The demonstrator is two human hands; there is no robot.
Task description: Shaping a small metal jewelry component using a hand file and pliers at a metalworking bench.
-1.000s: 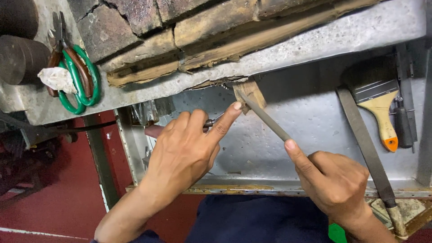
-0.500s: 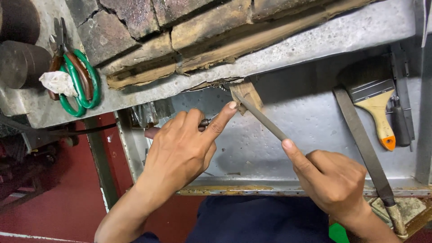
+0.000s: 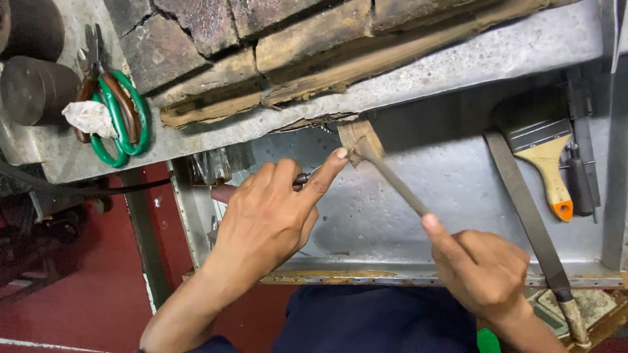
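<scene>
The right hand is closed around the near end of a thin metal file, its index finger stretched along the shaft. The file's tip lies on a small wooden peg under the far edge of the workbench. The left hand has its fingers loosely curled and presses its index fingertip on that tip. The file looks stiff, light and brittle; best taken at its handle end.

The right hand hides the file's handle — the left hand covers a small tool's shaft.

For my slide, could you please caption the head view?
Right hand holds a file against a wooden peg; left hand steadies its tip.
</scene>
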